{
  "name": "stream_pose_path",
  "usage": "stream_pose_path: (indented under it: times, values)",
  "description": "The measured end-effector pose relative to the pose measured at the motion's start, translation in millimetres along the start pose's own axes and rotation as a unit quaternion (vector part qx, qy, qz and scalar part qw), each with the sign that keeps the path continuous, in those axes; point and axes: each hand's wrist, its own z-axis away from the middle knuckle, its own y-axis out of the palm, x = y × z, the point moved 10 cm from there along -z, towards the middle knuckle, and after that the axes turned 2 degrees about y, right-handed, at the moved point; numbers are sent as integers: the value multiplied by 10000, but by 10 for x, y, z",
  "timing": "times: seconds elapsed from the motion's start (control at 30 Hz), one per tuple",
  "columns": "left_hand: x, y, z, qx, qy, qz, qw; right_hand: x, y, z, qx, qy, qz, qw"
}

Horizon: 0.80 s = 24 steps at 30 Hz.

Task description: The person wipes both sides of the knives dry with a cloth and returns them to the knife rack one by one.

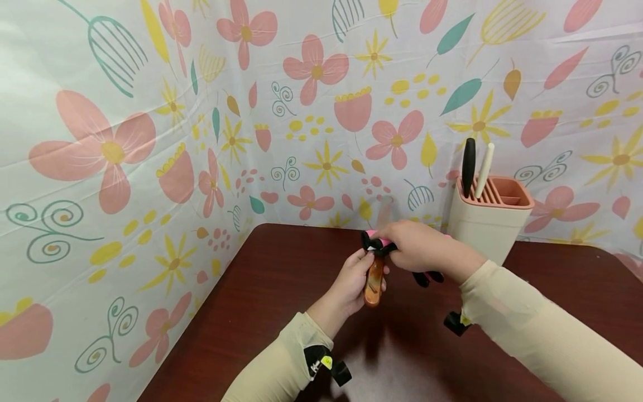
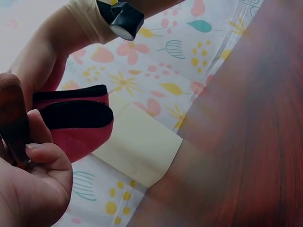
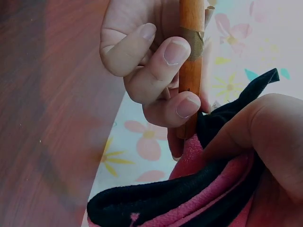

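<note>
A wooden-handled knife (image 1: 373, 287) stands upright in front of me, handle down. My left hand (image 1: 350, 282) grips that handle, its fingers curled round the wood in the right wrist view. Just above, my right hand (image 1: 417, 245) pinches a folded pink and black cloth (image 3: 184, 194) at the top of the handle. A pale blade (image 1: 385, 212) shows faintly above the right hand; its lower part is hidden by cloth and fingers. In the left wrist view, the folded cloth (image 2: 80, 118) hangs out beyond the right hand (image 2: 40, 61).
A cream knife block (image 1: 484, 229) with a pink slotted top stands at the back right. It holds a black-handled knife (image 1: 469, 167) and one with a white handle (image 1: 484, 170). The dark red-brown table (image 1: 271, 279) meets a flower-printed sheet (image 1: 321, 139) behind and at left.
</note>
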Motion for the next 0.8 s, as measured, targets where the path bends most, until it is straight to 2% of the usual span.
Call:
stream_pose_path:
  times: [0.27, 0.37, 0.47, 0.67, 0.8]
  values:
    - [-28, -27, -10, -24, 96, -97, 9999, -27, -12, 0, -93, -325, -356, 9988]
    - [-30, -14, -11, 17, 76, -168, 9998, -110, -58, -4, 54, -193, -541, 9983]
    - [-38, 3, -15, 55, 80, -220, 9997, -217, -191, -39, 135, 49, -715, 9973]
    - [-34, 7, -17, 70, 9, -290, 9996, -506, -593, -253, -467, 409, -794, 9949]
    - [-4, -4, -7, 59, -103, -378, 9992, -739, -652, -449, -794, 722, -694, 9918]
